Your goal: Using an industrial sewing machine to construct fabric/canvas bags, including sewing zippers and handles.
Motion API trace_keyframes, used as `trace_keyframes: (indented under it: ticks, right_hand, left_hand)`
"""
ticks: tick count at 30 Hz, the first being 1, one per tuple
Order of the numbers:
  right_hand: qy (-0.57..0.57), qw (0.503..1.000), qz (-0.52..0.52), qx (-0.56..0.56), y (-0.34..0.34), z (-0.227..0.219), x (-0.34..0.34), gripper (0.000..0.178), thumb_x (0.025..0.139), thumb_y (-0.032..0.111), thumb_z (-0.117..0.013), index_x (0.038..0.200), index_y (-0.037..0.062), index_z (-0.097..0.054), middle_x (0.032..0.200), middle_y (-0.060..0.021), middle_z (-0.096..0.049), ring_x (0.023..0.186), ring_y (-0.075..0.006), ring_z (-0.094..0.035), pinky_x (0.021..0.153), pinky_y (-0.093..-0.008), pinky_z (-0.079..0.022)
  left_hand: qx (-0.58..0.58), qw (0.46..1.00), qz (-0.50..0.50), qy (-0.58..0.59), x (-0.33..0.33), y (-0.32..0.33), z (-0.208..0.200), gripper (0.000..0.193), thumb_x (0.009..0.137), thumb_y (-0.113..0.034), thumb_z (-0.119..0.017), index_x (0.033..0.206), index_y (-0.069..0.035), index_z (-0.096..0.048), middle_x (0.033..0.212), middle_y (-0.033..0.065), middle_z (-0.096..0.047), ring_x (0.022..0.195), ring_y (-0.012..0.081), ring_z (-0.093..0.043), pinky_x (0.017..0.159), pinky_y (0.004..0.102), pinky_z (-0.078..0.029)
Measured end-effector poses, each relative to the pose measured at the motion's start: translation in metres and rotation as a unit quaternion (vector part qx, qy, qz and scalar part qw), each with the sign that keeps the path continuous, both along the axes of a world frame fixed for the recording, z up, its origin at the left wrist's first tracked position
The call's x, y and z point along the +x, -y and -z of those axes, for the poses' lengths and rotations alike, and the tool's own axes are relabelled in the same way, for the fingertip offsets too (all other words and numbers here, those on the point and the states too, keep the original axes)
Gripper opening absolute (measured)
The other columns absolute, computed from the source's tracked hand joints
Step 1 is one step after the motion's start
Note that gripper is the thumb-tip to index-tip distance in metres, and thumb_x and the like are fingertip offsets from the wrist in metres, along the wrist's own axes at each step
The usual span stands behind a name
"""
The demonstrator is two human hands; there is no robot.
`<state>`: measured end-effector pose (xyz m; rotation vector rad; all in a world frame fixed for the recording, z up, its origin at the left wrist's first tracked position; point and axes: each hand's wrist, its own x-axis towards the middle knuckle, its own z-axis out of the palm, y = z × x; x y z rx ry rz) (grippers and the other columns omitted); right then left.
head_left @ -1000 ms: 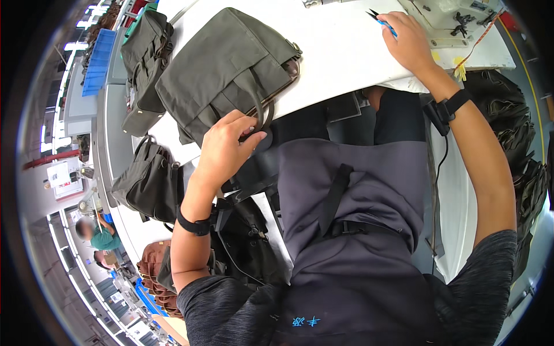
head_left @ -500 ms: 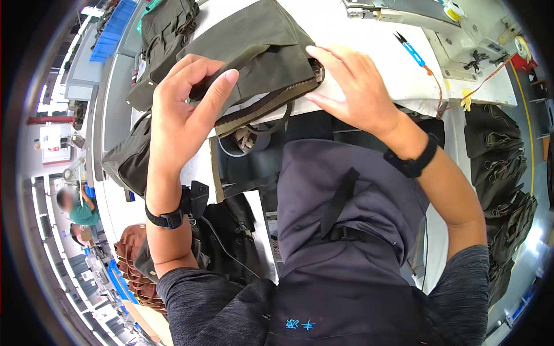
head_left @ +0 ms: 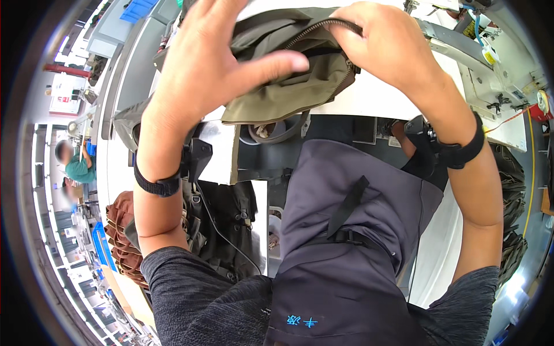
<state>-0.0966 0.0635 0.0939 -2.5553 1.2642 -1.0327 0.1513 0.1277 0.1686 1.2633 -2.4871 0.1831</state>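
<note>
An olive-green fabric bag [head_left: 271,98] lies at the near edge of the white table, its zippered mouth gaping toward me. Closed over the upper right rim of that mouth, my right hand [head_left: 384,46] grips the cloth beside the zipper [head_left: 309,33]. My left hand [head_left: 202,66] is raised over the bag's left side, thumb stretched across it and fingers apart. Whether the left palm touches the cloth cannot be made out, and its fingertips run out of the picture at the top.
Behind my right hand is a sewing machine [head_left: 456,43]. A round grey bin [head_left: 277,135] stands below the table edge. Dark bags [head_left: 231,219] and brown bags [head_left: 122,236] are piled at left, more green bags [head_left: 511,190] at right. A person in green [head_left: 81,167] sits far left.
Both hands have moved up. The bag's zippered mouth has been lifted and spread, now facing me. My right hand has closed on its edge; the left remains spread.
</note>
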Motion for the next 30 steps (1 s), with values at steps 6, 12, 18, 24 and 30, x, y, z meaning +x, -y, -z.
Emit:
trace_keyframes:
  ticks: [6,12,18,24,30]
  right_hand:
    - [0.041,0.995,-0.039,0.085,0.008,-0.031,-0.013,0.019,0.090,0.017,-0.067,0.088,-0.0013,-0.073,0.078,-0.0260,-0.070,0.070,-0.0409,-0.069,0.068,-0.0460,-0.052]
    - [0.120,0.983,-0.092,0.104,0.001,-0.051,-0.015,0.020,0.091,0.015,-0.070,0.102,-0.0010,-0.075,0.080,-0.0162,-0.075,0.070,-0.0192,-0.067,0.073,-0.0366,-0.054]
    - [0.053,0.984,-0.028,0.165,-0.004,-0.054,-0.024,0.020,0.090,0.016,-0.071,0.091,-0.0044,-0.073,0.073,-0.0113,-0.071,0.066,-0.0189,-0.066,0.064,-0.0358,-0.052]
    - [0.037,0.978,0.009,0.207,0.020,-0.014,-0.044,0.029,0.104,0.025,-0.068,0.106,-0.0038,-0.074,0.075,0.0033,-0.062,0.067,-0.0041,-0.052,0.062,-0.0264,-0.044]
    - [0.016,0.989,0.005,0.148,0.017,-0.019,-0.048,0.030,0.102,0.024,-0.068,0.104,-0.0051,-0.072,0.072,0.0025,-0.058,0.067,-0.0054,-0.047,0.060,-0.0276,-0.040]
  left_hand:
    - [-0.158,0.967,-0.078,-0.182,0.023,0.013,0.044,0.059,0.092,-0.025,-0.085,0.142,-0.004,-0.064,0.132,0.0114,-0.070,0.117,0.0216,-0.068,0.099,0.0352,-0.053]
    - [0.166,0.968,-0.096,-0.164,0.084,0.034,0.060,0.041,0.106,-0.027,-0.070,0.139,-0.004,-0.067,0.127,0.0092,-0.075,0.109,0.0138,-0.068,0.101,0.0303,-0.053]
    - [0.245,0.905,-0.163,-0.307,0.107,0.052,0.043,0.041,0.107,-0.040,-0.068,0.102,0.001,-0.073,0.087,-0.0039,-0.069,0.079,0.0036,-0.059,0.070,0.0230,-0.049]
    - [0.234,0.908,-0.190,-0.290,0.107,0.053,0.059,0.046,0.106,-0.043,-0.068,0.075,-0.010,-0.063,0.070,-0.0128,-0.043,0.066,0.0005,-0.036,0.058,0.0231,-0.029]
    - [0.244,0.900,-0.181,-0.312,0.112,0.054,0.062,0.043,0.108,-0.040,-0.066,0.078,-0.010,-0.066,0.071,-0.0143,-0.046,0.064,-0.0011,-0.035,0.056,0.0223,-0.027]
